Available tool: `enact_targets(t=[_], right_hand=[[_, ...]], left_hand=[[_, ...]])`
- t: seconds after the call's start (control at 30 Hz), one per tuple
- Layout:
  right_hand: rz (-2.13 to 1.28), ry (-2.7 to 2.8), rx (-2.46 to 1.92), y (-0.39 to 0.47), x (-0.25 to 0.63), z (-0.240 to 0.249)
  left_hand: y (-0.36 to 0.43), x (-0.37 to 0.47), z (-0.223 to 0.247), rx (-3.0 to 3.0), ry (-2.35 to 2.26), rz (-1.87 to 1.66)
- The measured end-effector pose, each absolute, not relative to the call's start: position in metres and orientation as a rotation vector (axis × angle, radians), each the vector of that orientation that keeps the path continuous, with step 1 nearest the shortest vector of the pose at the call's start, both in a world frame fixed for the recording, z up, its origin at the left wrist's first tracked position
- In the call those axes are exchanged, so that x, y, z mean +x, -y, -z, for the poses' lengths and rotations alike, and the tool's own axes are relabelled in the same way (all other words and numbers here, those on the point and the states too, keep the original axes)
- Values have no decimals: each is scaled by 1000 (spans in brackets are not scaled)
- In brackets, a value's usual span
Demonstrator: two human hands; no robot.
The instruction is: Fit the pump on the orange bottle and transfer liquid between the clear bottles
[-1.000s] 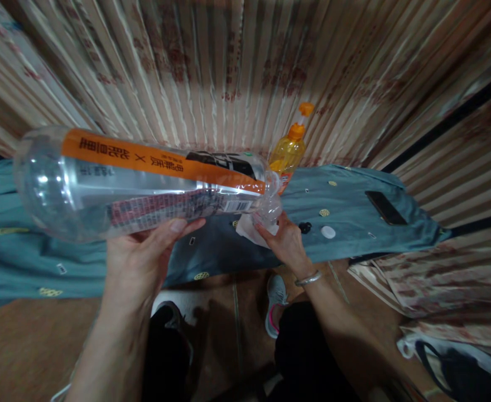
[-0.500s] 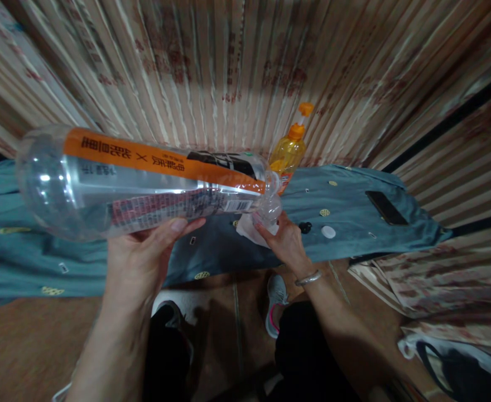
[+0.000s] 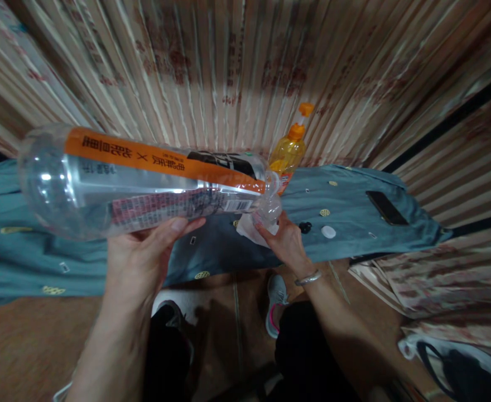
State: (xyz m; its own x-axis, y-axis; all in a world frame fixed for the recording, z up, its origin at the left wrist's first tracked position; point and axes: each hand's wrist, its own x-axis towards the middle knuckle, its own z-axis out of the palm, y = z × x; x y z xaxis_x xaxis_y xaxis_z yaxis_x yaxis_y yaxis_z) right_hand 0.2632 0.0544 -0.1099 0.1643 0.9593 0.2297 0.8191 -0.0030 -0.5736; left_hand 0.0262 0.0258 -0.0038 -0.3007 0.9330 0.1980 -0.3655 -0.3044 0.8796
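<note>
My left hand (image 3: 151, 248) is closed around a large clear plastic drink bottle (image 3: 157, 187) with an orange and silver label. The bottle lies nearly level in the air, its neck towards the right and slightly lower. At that neck, my right hand (image 3: 285, 240) pinches a small clear plastic piece (image 3: 269, 209), perhaps a little bottle; its exact kind I cannot make out. The two clear pieces overlap in view, and whether they touch is unclear. A white tissue (image 3: 249, 228) lies under the small piece, beside my right fingers.
Behind my right hand stands a yellow pump bottle (image 3: 288, 153) with an orange top. A black cap-like piece (image 3: 305, 227), a white disc (image 3: 328, 231) and a phone (image 3: 385, 207) lie on the green cloth (image 3: 346, 195). A pleated curtain (image 3: 212, 72) hangs behind.
</note>
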Motion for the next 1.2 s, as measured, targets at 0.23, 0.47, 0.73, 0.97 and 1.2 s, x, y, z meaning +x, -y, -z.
enact_targets(t=[0.23,0.47,0.73,0.97,1.2], right_hand=[[-301,1690,-1833,-54,264,111],[-275,1684,-1820,-54,265,115],[-264,1704,-1846,-54,265,113],[-280,1702,-1840,-53,266,113],[-264,1694,-1797,-53,268,117]], left_hand=[[-25,27,5,923,-913,-1756],[-26,27,5,914,-920,-1755],[-24,28,4,931,-920,-1756],[-22,29,0,914,-944,-1756],[-20,27,2,988,-907,-1735]])
